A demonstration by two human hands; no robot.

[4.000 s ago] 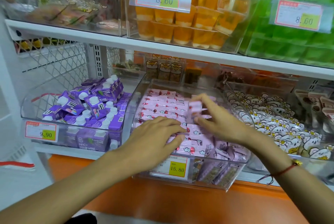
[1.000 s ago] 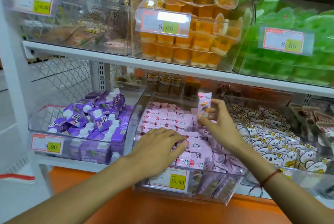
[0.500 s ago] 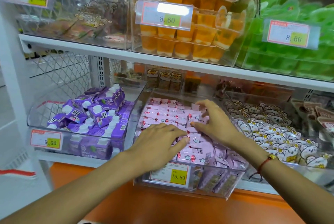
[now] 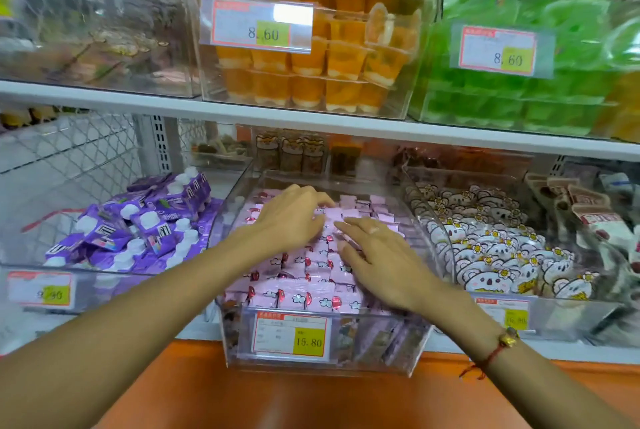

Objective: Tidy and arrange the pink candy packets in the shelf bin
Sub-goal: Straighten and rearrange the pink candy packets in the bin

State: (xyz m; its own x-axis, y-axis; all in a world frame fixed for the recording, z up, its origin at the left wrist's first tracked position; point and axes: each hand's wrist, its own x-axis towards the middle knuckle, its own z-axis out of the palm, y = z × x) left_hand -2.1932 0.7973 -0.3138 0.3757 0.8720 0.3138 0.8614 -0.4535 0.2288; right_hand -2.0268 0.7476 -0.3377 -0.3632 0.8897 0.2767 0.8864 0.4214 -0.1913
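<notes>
Pink candy packets (image 4: 313, 272) sit in the clear bin (image 4: 420, 342) at the middle of the lower shelf, stacked in rows, flat faces up. Rows run front to back; each packet's long axis lies roughly left-right across the bin, though the print is too small to tell which end is the top. Front rows look even; the back rows near the fingers are looser, a few packets tilted.

Left hand (image 4: 292, 217) is palm down over the back-left part of the pile, fingers spread and lightly bent, tips touching packets. Holding nothing that I can see.

Right hand (image 4: 379, 255) is palm down over the centre-right, fingers mostly straight and pointing left toward the other hand, resting on the packet tops. Not gripping anything. Red cord bracelet (image 4: 495, 349) on that wrist.

Edges: the bin's side walls rise above the pile, so sideways room is tight. The packets come up about level with the front wall, which carries a price tag (image 4: 291, 335) reading 15.80. White upper shelf (image 4: 311, 120) overhangs the back of the bin, leaving an open gap above the hands.

Neighbours: purple pouches (image 4: 138, 224) in the bin to the left, koala-print packets (image 4: 502, 255) in the bin to the right, both just beside.
</notes>
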